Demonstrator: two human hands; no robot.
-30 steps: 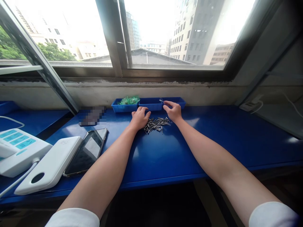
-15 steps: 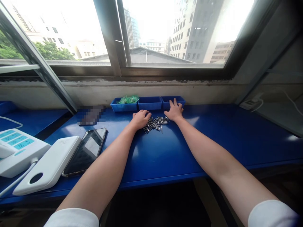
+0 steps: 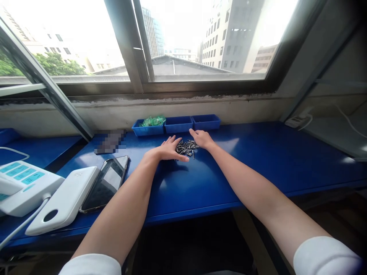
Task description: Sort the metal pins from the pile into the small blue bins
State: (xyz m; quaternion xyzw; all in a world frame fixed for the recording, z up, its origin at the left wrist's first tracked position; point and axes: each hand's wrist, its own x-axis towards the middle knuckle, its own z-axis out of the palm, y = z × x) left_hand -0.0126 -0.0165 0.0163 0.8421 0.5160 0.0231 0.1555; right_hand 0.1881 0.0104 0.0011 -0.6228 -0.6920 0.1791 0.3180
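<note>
A pile of small dark metal pins [image 3: 186,147], perhaps screws or rivets, lies on the blue tabletop [image 3: 186,191] between my hands. My left hand [image 3: 169,149] is at the pile's left edge, fingers spread and thumb stretched along its near side; it covers some of the pins. At the right edge of the pile is my right hand [image 3: 203,138], its fingers curled in and its thumb pointing toward the bins. Whatever those curled fingers hold, if anything, is hidden. Just behind are a blue middle bin [image 3: 179,126] and a blue right bin [image 3: 206,123].
A blue left bin [image 3: 148,131] holds green translucent pieces [image 3: 153,121]. To the left lie a phone [image 3: 107,183], a white power bank [image 3: 64,198], a power strip [image 3: 27,183] and a blurred dark object [image 3: 110,141]. A window frame and wall bound the back.
My right hand has drawn back from the right bin to the pile, its fingers curling in. My left hand has turned and spread, its thumb now along the near side. The view has shifted slightly.
</note>
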